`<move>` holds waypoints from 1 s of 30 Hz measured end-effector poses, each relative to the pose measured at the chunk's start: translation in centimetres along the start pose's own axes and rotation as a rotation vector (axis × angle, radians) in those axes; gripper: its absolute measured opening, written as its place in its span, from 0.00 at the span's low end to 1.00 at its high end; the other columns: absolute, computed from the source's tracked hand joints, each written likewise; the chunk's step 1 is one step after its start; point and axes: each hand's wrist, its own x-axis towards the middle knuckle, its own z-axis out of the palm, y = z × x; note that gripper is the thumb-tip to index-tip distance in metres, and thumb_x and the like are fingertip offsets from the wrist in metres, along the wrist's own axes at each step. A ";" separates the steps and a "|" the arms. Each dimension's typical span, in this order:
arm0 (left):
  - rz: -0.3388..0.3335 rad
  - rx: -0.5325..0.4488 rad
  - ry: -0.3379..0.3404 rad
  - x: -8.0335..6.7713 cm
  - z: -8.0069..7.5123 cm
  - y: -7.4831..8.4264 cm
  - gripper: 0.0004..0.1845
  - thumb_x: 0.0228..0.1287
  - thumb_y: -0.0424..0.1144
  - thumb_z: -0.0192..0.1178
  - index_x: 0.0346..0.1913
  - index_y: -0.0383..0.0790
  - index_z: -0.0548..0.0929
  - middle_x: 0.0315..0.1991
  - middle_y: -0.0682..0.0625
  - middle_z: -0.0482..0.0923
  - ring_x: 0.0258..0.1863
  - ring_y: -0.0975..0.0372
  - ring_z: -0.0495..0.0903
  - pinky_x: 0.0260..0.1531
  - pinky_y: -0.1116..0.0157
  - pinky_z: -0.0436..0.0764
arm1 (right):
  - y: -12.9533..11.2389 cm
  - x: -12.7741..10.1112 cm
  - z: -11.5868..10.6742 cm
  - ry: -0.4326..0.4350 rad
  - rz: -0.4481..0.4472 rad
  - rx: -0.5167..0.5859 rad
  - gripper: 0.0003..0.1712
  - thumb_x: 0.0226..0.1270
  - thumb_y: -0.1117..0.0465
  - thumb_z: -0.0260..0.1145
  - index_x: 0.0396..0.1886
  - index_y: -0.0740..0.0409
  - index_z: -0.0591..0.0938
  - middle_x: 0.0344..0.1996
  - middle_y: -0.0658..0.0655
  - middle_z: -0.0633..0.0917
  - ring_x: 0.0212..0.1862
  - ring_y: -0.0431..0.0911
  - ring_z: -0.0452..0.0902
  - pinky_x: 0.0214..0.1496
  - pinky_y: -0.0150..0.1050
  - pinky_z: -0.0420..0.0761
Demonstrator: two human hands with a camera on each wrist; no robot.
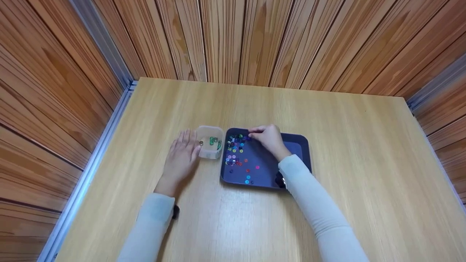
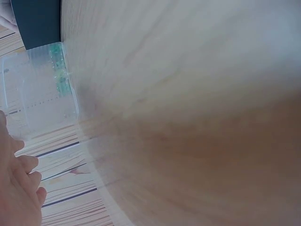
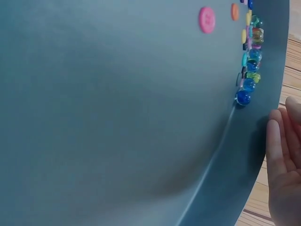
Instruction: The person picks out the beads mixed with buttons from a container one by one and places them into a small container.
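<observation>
While your flat, open left hand (image 1: 181, 154) steadies the clear tub (image 1: 210, 142), your right hand (image 1: 268, 138) curls its fingertips into the beads (image 1: 236, 147) heaped at the tray (image 1: 304, 145) corner, though I cannot tell whether it grips one.

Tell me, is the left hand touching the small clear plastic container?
Touching: the head view shows the left hand with fingers against the clear plastic container.

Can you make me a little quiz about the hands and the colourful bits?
1. True or false: the left hand lies flat beside the clear tub.
2. Where is the right hand? A. on the bare table B. at the far edge of the dark tray C. inside the tub
3. What colour are the beads in the tub?

Key: 1 true. 2 B. 3 mostly green.
</observation>
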 end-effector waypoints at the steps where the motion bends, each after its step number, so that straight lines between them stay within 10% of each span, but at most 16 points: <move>1: -0.002 -0.004 -0.005 0.0 0.0 0.0 0.35 0.80 0.55 0.35 0.80 0.42 0.45 0.81 0.42 0.41 0.81 0.48 0.38 0.80 0.47 0.42 | 0.1 0.0 0.0 -0.007 0.004 -0.003 0.11 0.64 0.64 0.71 0.46 0.58 0.89 0.48 0.59 0.89 0.56 0.51 0.85 0.59 0.43 0.83; 30: -0.003 -0.010 -0.018 0.0 -0.2 0.1 0.34 0.80 0.55 0.35 0.80 0.42 0.47 0.81 0.42 0.41 0.82 0.50 0.37 0.80 0.48 0.41 | 1.1 0.4 1.0 -0.058 0.006 -0.125 0.11 0.63 0.63 0.72 0.45 0.58 0.90 0.48 0.60 0.89 0.52 0.48 0.84 0.50 0.39 0.83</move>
